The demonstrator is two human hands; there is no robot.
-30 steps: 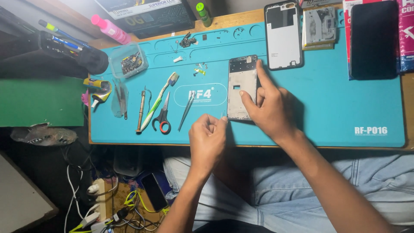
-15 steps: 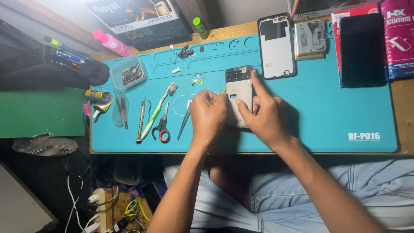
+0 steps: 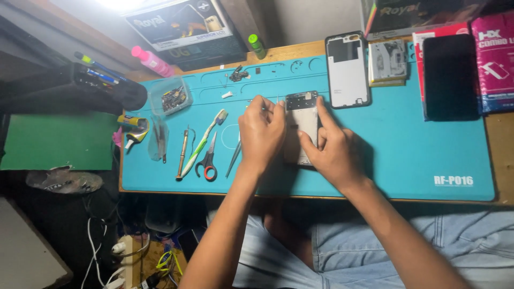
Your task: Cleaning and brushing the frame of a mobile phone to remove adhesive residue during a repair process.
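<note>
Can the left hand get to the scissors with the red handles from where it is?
Probably yes. The left hand rests on the opened phone, and the scissors lie just beside it on the blue mat, with only thin tweezers between.

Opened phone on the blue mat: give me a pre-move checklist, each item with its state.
1. Opened phone lies flat on the blue mat: ok.
2. Right hand steadies the phone: ok.
3. Left hand at the phone's upper left edge: ok.
4. Tool in left hand: cannot tell.
5. Tweezers and scissors lie beside the left hand: ok.
6. White back cover apart from the phone: ok.
</note>
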